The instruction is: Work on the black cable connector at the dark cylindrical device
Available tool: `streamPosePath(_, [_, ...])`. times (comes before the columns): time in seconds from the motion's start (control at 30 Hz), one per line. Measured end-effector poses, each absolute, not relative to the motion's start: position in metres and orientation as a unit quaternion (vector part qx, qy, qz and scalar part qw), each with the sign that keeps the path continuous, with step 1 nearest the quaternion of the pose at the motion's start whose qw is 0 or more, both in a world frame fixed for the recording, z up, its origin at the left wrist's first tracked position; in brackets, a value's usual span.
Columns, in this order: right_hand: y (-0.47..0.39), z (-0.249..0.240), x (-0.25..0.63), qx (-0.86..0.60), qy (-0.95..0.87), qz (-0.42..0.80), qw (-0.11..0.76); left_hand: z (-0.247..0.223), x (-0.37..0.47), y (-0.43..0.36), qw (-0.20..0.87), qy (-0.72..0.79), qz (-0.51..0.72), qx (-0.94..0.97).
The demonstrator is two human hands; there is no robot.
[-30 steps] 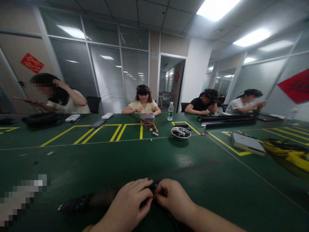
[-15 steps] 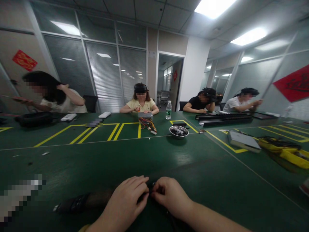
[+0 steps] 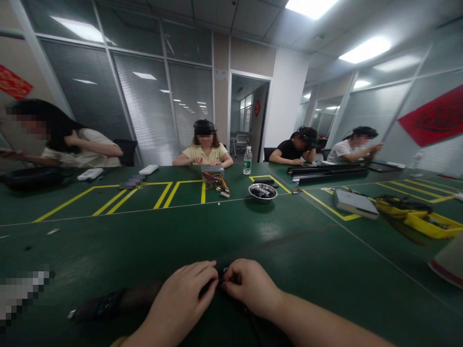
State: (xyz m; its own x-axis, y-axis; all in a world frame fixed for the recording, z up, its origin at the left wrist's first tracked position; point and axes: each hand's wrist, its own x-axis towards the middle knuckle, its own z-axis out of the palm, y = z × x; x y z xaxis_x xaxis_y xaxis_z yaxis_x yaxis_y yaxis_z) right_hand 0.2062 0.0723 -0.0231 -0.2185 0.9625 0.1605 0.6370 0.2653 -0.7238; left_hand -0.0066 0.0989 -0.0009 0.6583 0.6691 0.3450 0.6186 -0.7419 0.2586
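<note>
My left hand (image 3: 184,298) and my right hand (image 3: 249,288) meet low in the middle, just above the green tabletop. Both are closed, fingertips close together around a small dark piece (image 3: 221,278) mostly hidden by the fingers. What it is I cannot make out. Left of my left hand lies a dark, roughly cylindrical object (image 3: 112,304) with a silvery tip; its right end disappears behind the hand. A dark cord-like strip (image 3: 253,324) shows beneath my right wrist.
A metal bowl (image 3: 263,197) holding small dark parts stands ahead, near a water bottle (image 3: 247,161). Across the table a person (image 3: 204,152) sits behind a grey box with coloured wires (image 3: 213,173). At right are a silver flat box (image 3: 355,203) and a yellow tray (image 3: 434,224).
The whole view has turned slightly right, so the scene sits further left, and more of a pale cup-like object shows at the right edge. My hands keep the same pinched pose.
</note>
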Motion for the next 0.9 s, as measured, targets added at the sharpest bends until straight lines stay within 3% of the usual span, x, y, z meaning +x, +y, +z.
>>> streamPosePath(0.67, [0.0746, -0.0267, 0.2076, -0.542, -0.742, 0.254, 0.303, -0.0035, -0.0064, 0.1004, 0.071, 0.337, 0.188, 0.920])
streamPosePath(0.9, [0.0726, -0.0219, 0.2067, -0.545, -0.740, 0.258, 0.296, -0.0044, -0.0061, 0.0999, 0.036, 0.349, 0.230, 0.908])
